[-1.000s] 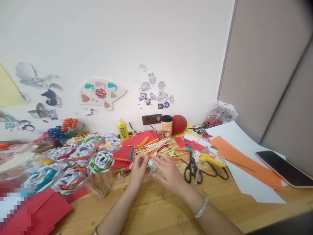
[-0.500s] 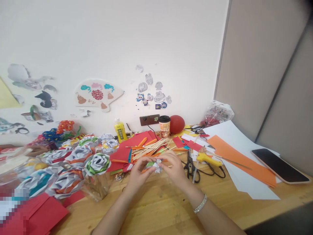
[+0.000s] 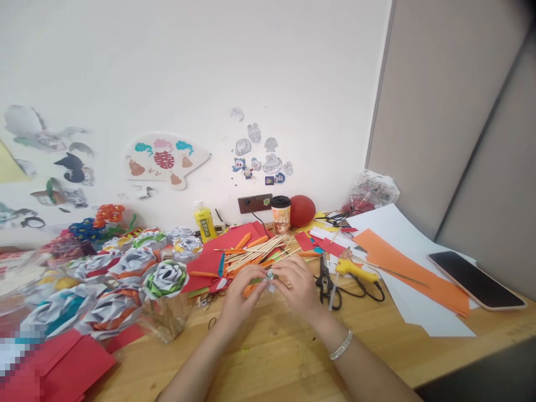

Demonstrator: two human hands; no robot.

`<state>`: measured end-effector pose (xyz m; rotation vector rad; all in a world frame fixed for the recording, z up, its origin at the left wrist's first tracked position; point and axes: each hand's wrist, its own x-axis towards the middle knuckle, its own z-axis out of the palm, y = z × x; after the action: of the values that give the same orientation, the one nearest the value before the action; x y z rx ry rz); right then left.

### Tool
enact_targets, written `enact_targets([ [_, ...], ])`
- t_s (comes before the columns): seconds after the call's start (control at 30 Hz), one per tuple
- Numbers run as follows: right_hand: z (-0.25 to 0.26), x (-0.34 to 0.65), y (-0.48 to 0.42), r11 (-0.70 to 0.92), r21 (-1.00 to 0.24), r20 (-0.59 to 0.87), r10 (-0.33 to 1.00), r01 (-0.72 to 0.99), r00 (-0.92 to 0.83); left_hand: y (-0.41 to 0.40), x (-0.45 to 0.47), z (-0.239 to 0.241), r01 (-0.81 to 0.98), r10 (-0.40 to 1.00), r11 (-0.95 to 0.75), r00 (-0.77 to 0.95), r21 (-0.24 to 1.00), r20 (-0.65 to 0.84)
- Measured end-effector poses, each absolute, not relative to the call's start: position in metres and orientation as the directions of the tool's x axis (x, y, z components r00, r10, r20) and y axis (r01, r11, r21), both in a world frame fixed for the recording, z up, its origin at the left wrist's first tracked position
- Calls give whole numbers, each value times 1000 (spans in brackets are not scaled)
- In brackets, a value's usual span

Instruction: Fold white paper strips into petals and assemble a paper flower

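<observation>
My left hand (image 3: 240, 295) and my right hand (image 3: 296, 288) meet over the wooden table (image 3: 276, 357), fingers pinched together on a small folded paper piece (image 3: 269, 277) of white and green. A silver bracelet (image 3: 341, 346) sits on my right wrist. Just beyond the hands lies a heap of wooden sticks (image 3: 255, 251) on red paper sheets (image 3: 226, 248). Black scissors (image 3: 325, 280) and a yellow glue gun (image 3: 355, 269) lie right of my right hand.
Several paper roses (image 3: 125, 273) fill the left, one standing in a glass vase (image 3: 166, 312). A cup (image 3: 281, 214), a red ball (image 3: 302, 210) and a yellow bottle (image 3: 204, 221) stand by the wall. White and orange paper (image 3: 414, 268) and a phone (image 3: 475, 279) lie at right.
My hands came together from apart and took up the small folded paper piece, then shifted slightly away from me. The view drifted a little to the right.
</observation>
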<state>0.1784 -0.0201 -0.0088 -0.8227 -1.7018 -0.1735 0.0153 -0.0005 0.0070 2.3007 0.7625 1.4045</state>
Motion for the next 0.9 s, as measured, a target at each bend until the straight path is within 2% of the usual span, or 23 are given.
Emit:
enact_targets([
  [0.17,-9,177,-19,669,-360,805,575,651,-146,0,15,10,291,769,-627,382,723,513],
  [0.3,-13,172,-15,558,-477,693,714,679,-100,13,17,-3,141,862,-349,437,926,258],
  [0.37,-17,170,-11,506,-558,619,782,657,-76,20,17,-14,103,859,-255,480,961,176],
  [0.43,-22,169,-6,459,-665,538,842,589,-49,25,17,-24,82,862,-241,475,967,174],
  [0.53,-27,170,0,379,-848,387,920,372,-55,29,14,-32,69,870,-267,447,961,210],
  [0.6,-27,171,1,335,-911,320,942,242,-97,29,13,-33,85,878,-272,430,959,211],
  [0.67,-26,172,1,321,-926,309,947,200,-87,29,12,-32,118,883,-277,423,954,204],
  [0.77,-24,171,-1,308,-921,314,949,240,-15,28,12,-32,156,877,-299,433,941,207],
  [0.9,-23,168,-3,308,-932,307,951,190,-37,28,11,-31,152,874,-310,435,939,218],
])
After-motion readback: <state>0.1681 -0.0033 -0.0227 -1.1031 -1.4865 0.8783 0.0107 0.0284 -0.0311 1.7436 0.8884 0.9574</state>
